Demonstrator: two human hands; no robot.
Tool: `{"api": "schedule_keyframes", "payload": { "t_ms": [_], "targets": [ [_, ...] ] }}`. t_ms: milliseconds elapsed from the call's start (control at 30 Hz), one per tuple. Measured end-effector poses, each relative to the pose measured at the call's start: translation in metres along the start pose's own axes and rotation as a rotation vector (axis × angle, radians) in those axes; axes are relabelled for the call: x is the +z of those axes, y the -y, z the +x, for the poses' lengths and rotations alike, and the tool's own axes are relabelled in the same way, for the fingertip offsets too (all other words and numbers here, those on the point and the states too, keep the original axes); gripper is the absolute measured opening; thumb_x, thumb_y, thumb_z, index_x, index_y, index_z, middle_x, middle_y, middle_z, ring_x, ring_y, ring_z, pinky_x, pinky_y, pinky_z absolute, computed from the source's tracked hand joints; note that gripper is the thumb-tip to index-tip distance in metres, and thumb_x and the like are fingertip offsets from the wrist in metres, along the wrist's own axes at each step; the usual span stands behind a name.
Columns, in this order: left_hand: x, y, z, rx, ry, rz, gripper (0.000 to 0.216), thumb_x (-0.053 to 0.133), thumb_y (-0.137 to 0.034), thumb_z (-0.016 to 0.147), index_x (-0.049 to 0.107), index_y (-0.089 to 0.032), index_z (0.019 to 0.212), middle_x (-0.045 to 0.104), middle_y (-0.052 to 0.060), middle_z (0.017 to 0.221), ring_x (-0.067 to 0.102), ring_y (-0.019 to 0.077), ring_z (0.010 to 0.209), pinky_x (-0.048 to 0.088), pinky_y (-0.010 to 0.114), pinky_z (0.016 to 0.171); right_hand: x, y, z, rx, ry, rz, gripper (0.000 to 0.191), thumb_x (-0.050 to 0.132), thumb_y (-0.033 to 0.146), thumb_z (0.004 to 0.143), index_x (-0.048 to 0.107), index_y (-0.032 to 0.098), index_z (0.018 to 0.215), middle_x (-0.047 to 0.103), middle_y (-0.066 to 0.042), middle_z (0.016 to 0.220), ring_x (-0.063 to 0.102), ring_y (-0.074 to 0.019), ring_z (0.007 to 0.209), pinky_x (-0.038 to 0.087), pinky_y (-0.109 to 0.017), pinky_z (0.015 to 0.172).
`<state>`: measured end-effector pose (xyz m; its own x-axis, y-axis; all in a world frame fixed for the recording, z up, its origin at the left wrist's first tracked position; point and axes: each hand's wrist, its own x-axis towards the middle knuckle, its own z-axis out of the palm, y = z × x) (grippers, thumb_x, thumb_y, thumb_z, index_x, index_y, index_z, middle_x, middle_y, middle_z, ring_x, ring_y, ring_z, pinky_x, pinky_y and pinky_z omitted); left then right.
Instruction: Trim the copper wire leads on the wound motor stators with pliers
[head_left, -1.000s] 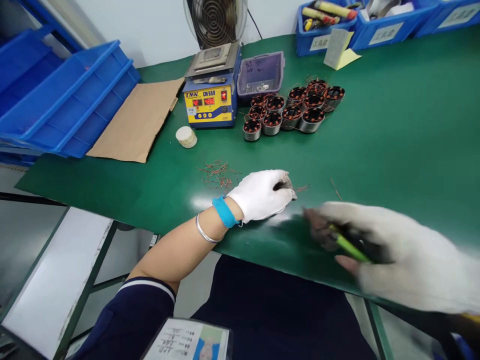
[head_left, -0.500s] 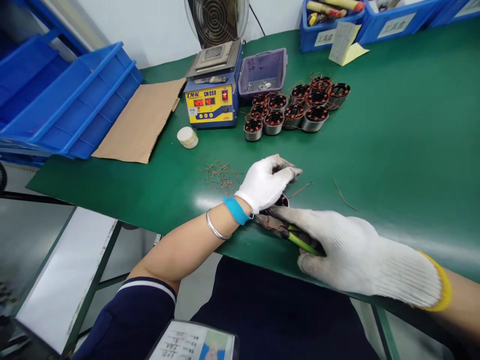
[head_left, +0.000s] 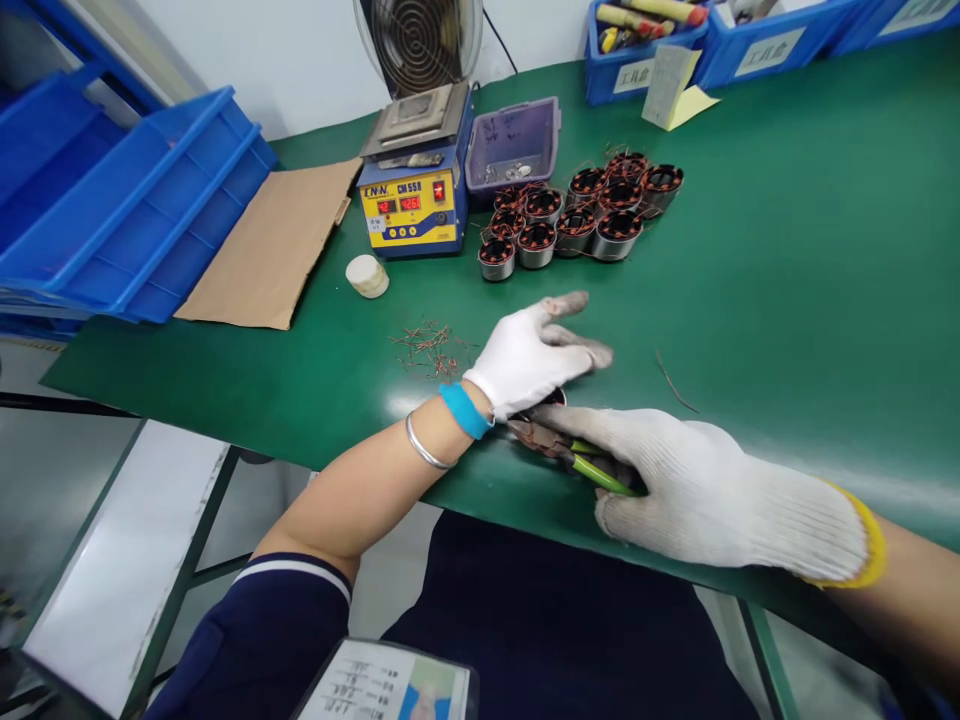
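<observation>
My left hand (head_left: 536,350), in a white glove, reaches over the green table with its fingers spread apart and nothing visible between them. In my right hand (head_left: 675,480), also gloved, is a pair of cutting pliers (head_left: 607,475) with green handles. The jaws of the pliers lie low beside my left wrist, and a right finger stretches along above them. A wound motor stator (head_left: 556,397) shows only in part beneath my hands; the rest is covered. To the left of my left hand lies a pile of copper wire offcuts (head_left: 431,350).
Several wound stators (head_left: 536,245) stand grouped at the back middle. Beside them are a purple bin (head_left: 551,150) and a blue-yellow heating unit (head_left: 412,210). A white round block (head_left: 367,276), cardboard (head_left: 277,240), blue crates (head_left: 180,210) and one loose wire (head_left: 675,385) lie around.
My left hand's fingers have opened out from a bent, closed pose. The copper wire that stuck out beside them no longer shows. My right hand keeps hold of the pliers; the view has shifted slightly.
</observation>
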<state>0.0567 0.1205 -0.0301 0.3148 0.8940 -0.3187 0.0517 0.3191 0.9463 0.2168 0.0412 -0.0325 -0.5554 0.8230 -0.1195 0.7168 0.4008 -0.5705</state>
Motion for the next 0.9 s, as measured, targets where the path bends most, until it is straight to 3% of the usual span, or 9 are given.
{"api": "schedule_keyframes", "payload": {
  "t_ms": [100,167,233,333,433,533,733,800,900],
  "targets": [
    [-0.007,-0.002,0.011,0.142,-0.287,-0.224,0.049,0.068,-0.005,0.088,0.055,-0.008,0.135,0.078,0.003,0.088,0.074,0.0130,0.086,0.056,0.029,0.093,0.001,-0.001,0.001,0.036,0.007,-0.015,0.081,0.061,0.026,0.066,0.061,0.029,0.148,0.076,-0.006,0.130,0.076,-0.0295,0.107,0.060,-0.034,0.076],
    [-0.019,-0.005,0.012,0.203,-0.384,-0.183,0.042,0.068,-0.012,0.092,0.056,-0.010,0.132,0.077,0.004,0.092,0.075,0.0144,0.086,0.057,0.029,0.088,0.002,-0.002,0.001,0.043,0.007,-0.004,0.081,0.060,0.025,0.066,0.062,0.029,0.147,0.074,-0.006,0.133,0.075,-0.0302,0.109,0.062,-0.035,0.078],
    [-0.029,-0.006,0.005,0.185,-0.339,0.081,0.047,0.074,-0.026,0.089,0.059,-0.010,0.131,0.076,0.006,0.090,0.075,0.0190,0.086,0.058,0.032,0.085,0.001,-0.003,-0.001,0.035,-0.010,0.043,0.080,0.060,0.024,0.065,0.064,0.029,0.145,0.074,-0.007,0.132,0.075,-0.0303,0.109,0.062,-0.037,0.080],
    [-0.033,-0.004,-0.016,0.083,-0.105,0.576,0.081,0.085,-0.045,0.075,0.056,-0.013,0.143,0.079,0.008,0.097,0.076,0.0262,0.095,0.059,0.037,0.088,-0.004,-0.007,-0.007,0.060,-0.068,0.284,0.072,0.060,0.022,0.065,0.070,0.028,0.136,0.079,-0.007,0.114,0.077,-0.0261,0.093,0.063,-0.036,0.075],
    [-0.025,-0.004,-0.033,0.102,-0.044,0.845,0.094,0.083,-0.052,0.071,0.050,-0.020,0.153,0.080,0.008,0.109,0.076,0.0301,0.103,0.059,0.039,0.090,-0.011,-0.012,-0.013,0.167,-0.356,0.642,0.062,0.066,0.028,0.070,0.067,0.026,0.132,0.077,-0.006,0.092,0.072,-0.0209,0.074,0.062,-0.033,0.066],
    [-0.020,-0.008,-0.039,0.114,0.023,0.955,0.085,0.078,-0.049,0.075,0.053,-0.020,0.151,0.080,0.007,0.112,0.076,0.0308,0.105,0.059,0.039,0.092,-0.011,-0.019,-0.011,0.268,-0.660,0.782,0.066,0.072,0.032,0.070,0.058,0.026,0.134,0.072,-0.006,0.098,0.072,-0.0222,0.085,0.062,-0.037,0.074],
    [-0.030,-0.013,-0.039,0.196,0.074,1.093,0.075,0.068,-0.027,0.083,0.048,-0.017,0.155,0.074,0.009,0.134,0.070,0.0303,0.125,0.055,0.039,0.105,-0.006,-0.019,-0.001,0.456,-0.566,0.911,0.068,0.072,0.025,0.059,0.054,0.026,0.124,0.069,-0.003,0.095,0.072,-0.0212,0.084,0.061,-0.035,0.072],
    [-0.028,-0.010,-0.038,0.198,0.019,1.125,0.068,0.068,-0.033,0.084,0.054,-0.018,0.150,0.075,0.009,0.131,0.072,0.0324,0.120,0.057,0.042,0.103,-0.011,-0.019,-0.002,0.488,-0.580,0.954,0.066,0.074,0.026,0.057,0.056,0.026,0.120,0.068,-0.002,0.090,0.070,-0.0188,0.075,0.061,-0.033,0.068],
    [-0.022,-0.003,-0.034,0.191,-0.056,1.120,0.053,0.064,-0.045,0.091,0.064,-0.021,0.138,0.078,0.008,0.123,0.074,0.0320,0.114,0.058,0.043,0.100,-0.019,-0.024,-0.009,0.422,-0.421,0.880,0.055,0.075,0.041,0.062,0.060,0.027,0.113,0.070,-0.003,0.082,0.069,-0.0198,0.065,0.060,-0.033,0.060]
  ]
}}
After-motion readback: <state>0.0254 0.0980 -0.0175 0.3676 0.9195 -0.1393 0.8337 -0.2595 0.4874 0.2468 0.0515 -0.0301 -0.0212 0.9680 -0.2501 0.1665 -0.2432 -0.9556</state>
